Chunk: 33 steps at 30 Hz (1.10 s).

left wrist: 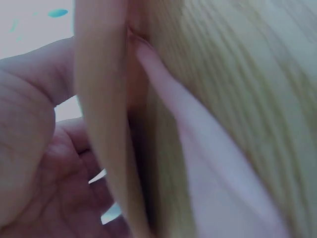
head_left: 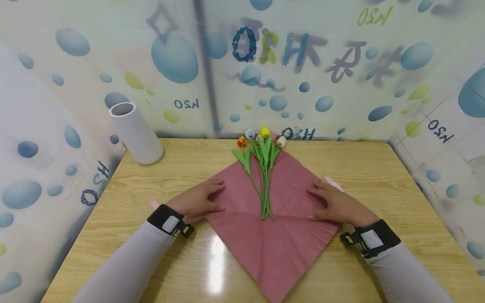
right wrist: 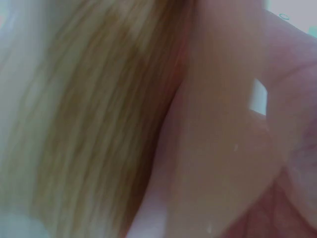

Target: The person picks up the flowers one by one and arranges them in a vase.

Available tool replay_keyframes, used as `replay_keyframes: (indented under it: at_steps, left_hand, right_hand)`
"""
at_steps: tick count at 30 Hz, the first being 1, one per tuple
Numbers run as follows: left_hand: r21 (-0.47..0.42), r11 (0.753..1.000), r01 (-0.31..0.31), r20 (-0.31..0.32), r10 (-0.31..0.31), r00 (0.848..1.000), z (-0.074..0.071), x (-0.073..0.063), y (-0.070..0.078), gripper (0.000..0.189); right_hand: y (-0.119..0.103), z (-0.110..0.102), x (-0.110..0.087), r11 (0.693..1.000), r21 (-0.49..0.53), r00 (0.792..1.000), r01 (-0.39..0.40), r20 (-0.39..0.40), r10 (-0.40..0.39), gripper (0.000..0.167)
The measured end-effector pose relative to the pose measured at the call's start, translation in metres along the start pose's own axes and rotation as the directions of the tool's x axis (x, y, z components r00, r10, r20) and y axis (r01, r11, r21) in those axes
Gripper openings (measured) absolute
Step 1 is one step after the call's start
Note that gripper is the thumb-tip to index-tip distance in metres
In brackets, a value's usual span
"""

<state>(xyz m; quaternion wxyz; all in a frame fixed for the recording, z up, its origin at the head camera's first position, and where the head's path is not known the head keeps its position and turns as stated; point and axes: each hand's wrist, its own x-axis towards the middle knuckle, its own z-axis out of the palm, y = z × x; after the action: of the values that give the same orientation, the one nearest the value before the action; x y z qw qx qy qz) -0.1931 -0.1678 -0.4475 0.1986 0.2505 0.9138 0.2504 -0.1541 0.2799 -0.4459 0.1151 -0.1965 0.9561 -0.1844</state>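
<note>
A dusty-pink wrapping sheet point(head_left: 273, 252) lies creased in a diamond on the table, one corner toward me. On its upper half rests a bunch of artificial tulips point(head_left: 264, 158), heads up at the far corner, green stems together near the middle crease. My left hand point(head_left: 197, 198) rests over the sheet's left corner, fingers spread apart from the thumb. At the right corner, my right hand point(head_left: 337, 205) touches the sheet the same way. In both wrist views, the sheet's edge point(left wrist: 101, 99) stands raised in front of the palm point(right wrist: 302, 114). A pale pink ribbon point(head_left: 333, 184) shows beyond the right hand.
A white cylindrical vase point(head_left: 136, 134) stands at the table's back left corner. The wooden table point(head_left: 382, 181) ends at a patterned backdrop point(head_left: 227, 97). Another pale pink strip point(head_left: 154, 204) pokes out beside the left wrist.
</note>
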Motion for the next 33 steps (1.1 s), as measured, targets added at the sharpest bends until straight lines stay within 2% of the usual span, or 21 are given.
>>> replay_keyframes:
  at_steps: [10, 18, 25, 33]
  left_hand:
    - [0.026, 1.0, 0.013, 0.02, -0.014, 1.0, -0.002, 0.01, 0.005, 0.086]
    - [0.042, 0.999, -0.017, 0.036, 0.016, 0.999, -0.005, 0.02, 0.005, 0.1]
    - [0.036, 0.999, -0.023, 0.026, 0.022, 0.999, -0.005, 0.028, 0.001, 0.1]
    - [0.027, 0.999, -0.03, 0.027, 0.029, 0.999, -0.008, 0.032, 0.005, 0.099]
  right_hand:
    - [0.008, -0.001, 0.009, 1.0, 0.0, 1.0, -0.012, -0.007, 0.012, 0.093]
    - [0.015, -0.005, 0.014, 0.999, 0.001, 0.999, -0.045, 0.014, 0.045, 0.096]
    - [0.019, -0.008, 0.019, 1.0, 0.001, 0.999, -0.03, 0.018, 0.03, 0.093]
    - [0.025, -0.01, 0.022, 0.999, 0.025, 0.999, -0.034, 0.029, 0.033, 0.094]
